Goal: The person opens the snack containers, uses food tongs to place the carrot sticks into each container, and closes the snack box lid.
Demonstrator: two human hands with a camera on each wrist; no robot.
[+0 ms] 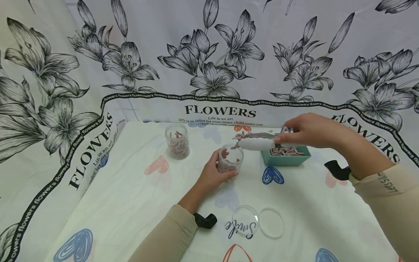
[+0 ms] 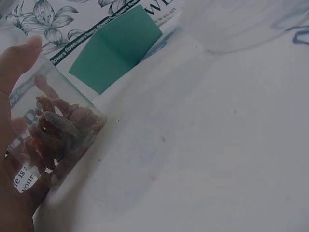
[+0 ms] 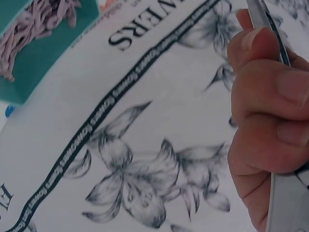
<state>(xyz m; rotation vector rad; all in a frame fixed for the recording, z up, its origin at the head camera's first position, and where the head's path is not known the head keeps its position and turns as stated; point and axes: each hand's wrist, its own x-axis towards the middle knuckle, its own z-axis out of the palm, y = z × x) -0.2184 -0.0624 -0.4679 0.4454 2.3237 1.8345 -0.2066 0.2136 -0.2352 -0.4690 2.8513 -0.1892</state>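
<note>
My left hand [image 1: 211, 174] grips a clear jar [image 1: 230, 165] round its side. Reddish-brown dried strips [image 2: 58, 128] lie in the lower part of that jar in the left wrist view. In my right hand [image 1: 306, 130] is a pair of tongs [image 1: 256, 144] with white tips, pointing left. Pinkish strips [image 1: 241, 135] stick out at the tongs' tips, just above the jar's open mouth. Behind the tongs stands a green box [image 1: 285, 160] of pinkish strips, also seen in the right wrist view as a green box [image 3: 58, 53].
A second open jar [image 1: 178, 147] with strips inside stands at the back left. Two clear round lids or rings, one lid [image 1: 245, 206] beside another ring [image 1: 271, 237], lie near the front. A flower-printed cloth [image 1: 209, 78] hangs behind the heart-patterned tablecloth [image 1: 137, 203].
</note>
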